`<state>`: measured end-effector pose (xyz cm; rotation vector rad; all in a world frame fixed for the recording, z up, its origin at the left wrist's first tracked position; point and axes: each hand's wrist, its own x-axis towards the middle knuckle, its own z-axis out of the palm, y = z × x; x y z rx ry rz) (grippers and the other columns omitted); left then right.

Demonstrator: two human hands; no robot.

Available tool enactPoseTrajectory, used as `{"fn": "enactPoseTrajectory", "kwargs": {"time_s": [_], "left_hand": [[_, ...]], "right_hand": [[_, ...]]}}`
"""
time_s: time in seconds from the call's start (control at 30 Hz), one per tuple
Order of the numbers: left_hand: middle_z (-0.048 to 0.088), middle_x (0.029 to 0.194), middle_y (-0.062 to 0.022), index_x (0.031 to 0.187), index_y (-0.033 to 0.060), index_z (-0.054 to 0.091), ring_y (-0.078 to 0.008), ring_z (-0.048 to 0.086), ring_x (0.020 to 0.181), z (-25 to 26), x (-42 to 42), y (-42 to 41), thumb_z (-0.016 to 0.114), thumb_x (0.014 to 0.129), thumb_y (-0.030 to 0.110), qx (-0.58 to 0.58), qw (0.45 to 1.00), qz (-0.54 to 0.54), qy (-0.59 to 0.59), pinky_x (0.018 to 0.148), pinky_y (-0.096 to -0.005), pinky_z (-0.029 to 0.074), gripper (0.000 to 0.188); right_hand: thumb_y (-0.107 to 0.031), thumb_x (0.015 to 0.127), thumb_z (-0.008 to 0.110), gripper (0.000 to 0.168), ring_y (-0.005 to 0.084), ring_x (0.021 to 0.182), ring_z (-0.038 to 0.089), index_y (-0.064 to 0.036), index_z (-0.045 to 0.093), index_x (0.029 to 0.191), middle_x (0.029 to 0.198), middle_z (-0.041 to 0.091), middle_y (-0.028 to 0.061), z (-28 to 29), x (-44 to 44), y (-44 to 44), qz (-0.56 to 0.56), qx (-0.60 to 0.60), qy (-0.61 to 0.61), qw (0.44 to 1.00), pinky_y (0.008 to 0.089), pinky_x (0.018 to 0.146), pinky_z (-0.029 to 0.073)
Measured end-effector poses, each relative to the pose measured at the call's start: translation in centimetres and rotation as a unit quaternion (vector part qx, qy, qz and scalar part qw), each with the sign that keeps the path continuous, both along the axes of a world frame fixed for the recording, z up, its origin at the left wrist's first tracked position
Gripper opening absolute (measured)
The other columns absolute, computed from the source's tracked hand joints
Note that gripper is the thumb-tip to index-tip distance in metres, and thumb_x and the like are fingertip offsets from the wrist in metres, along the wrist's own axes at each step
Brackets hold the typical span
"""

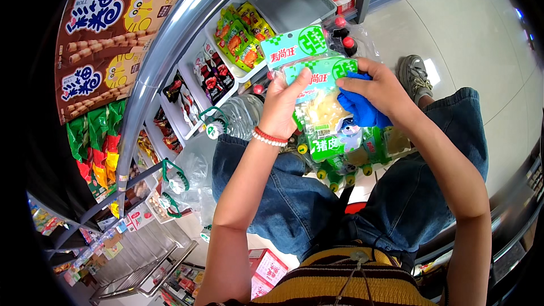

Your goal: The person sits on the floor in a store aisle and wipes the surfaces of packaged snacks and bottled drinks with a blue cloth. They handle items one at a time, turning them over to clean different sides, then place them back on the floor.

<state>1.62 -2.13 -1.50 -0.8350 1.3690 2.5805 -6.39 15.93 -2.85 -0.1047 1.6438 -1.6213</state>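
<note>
My left hand (282,102), with red and white bracelets at the wrist, grips the left edge of a green and clear snack packet (329,123), its thumb on the printed header. My right hand (376,85) pinches the header's right end and also holds a crumpled blue cloth (361,102), which hangs over the packet's right side. Another packet with a light blue and green header (293,46) lies just beyond and partly behind it. Below my hands are more green packets (374,146) and bottles with yellow-green caps (350,179).
On the left, white bins (244,77) hold bagged snacks beside a curved metal shelf rail (146,63). A grey basket (287,0) stands beyond. Large water bottles (240,114) are by my left knee. Dark bottles with red caps (349,43) stand ahead. Pink-and-white cartons (270,270) sit below left.
</note>
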Motion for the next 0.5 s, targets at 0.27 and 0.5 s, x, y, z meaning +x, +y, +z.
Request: {"fn": "enactPoseTrajectory", "kwargs": {"time_s": [0.27, 0.5], "left_hand": [[0.059, 0.116, -0.0054, 0.124, 0.0052, 0.049, -0.0133, 0.060, 0.103, 0.7, 0.0, -0.1, 0.056, 0.094, 0.032, 0.020, 0.996, -0.080, -0.038, 0.085, -0.0300, 0.052, 0.041], [0.058, 0.119, -0.0076, 0.128, 0.0036, 0.045, -0.0157, 0.059, 0.106, 1.1, -0.2, 0.2, 0.052, 0.096, 0.034, 0.074, 0.989, -0.115, -0.058, 0.088, -0.0322, 0.050, 0.045]], "right_hand": [[-0.013, 0.082, 0.069, 0.027, 0.0100, 0.075, 0.063, -0.001, 0.063, 0.105, 0.090, 0.066, 0.0049, 1.9, -1.6, 0.3, -0.076, -0.002, -0.093, 0.993, 0.0232, 0.067, 0.052], [-0.015, 0.082, 0.068, 0.028, 0.0117, 0.066, 0.062, 0.002, 0.061, 0.103, 0.083, 0.065, 0.0062, 2.2, -1.5, 0.3, -0.094, -0.032, -0.135, 0.986, 0.0253, 0.057, 0.052]]}}
